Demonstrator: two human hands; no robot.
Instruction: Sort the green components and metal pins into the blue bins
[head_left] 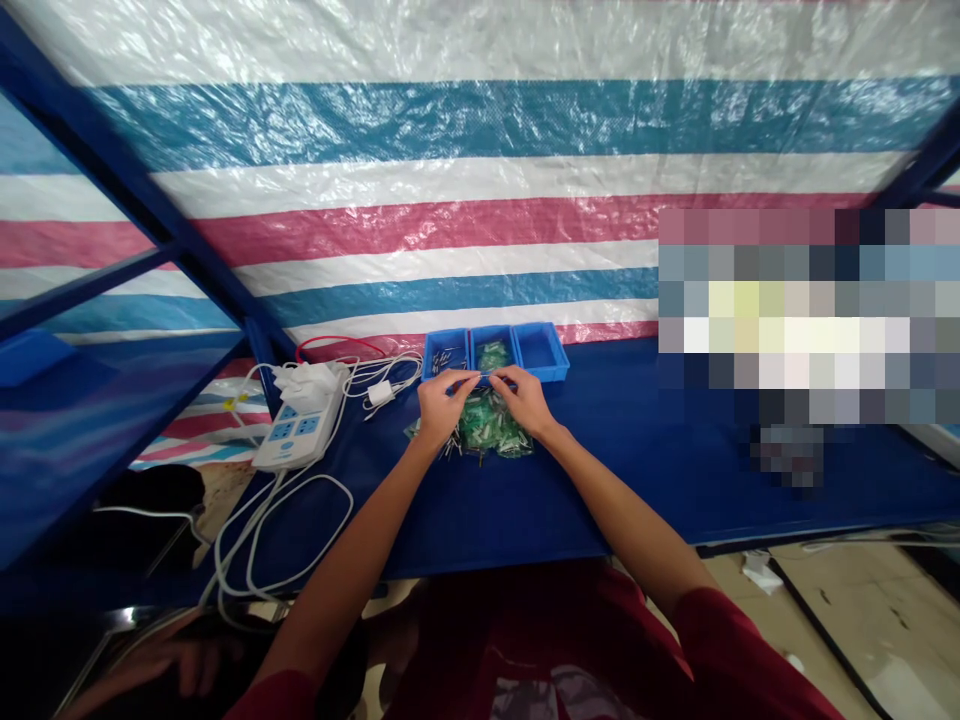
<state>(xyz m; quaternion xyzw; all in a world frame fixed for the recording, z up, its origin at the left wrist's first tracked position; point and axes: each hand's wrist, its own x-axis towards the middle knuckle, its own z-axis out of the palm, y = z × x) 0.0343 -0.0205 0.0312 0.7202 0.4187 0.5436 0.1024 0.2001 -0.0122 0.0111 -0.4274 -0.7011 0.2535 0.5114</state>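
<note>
My left hand (448,400) and my right hand (523,398) meet in front of the blue bins, each closed in a pinch. Between their fingertips is something thin and small that I cannot make out. Just below them lies a heap of small green-tinted clear plastic bags (484,425). Slim metal pieces (452,447) are scattered at its left side. Behind my hands stand a left blue bin (447,337) with slim metal pieces, a middle blue bin (491,333) with green bits, and a right blue bin (541,345).
A white power strip (296,425) with plugs sits left on the blue table (487,520), with white cables (259,540) looping over the edge. A white charger (380,393) lies nearby. Blue frame posts (202,270) and a striped tarp (450,220) enclose the table. The right side is pixelated.
</note>
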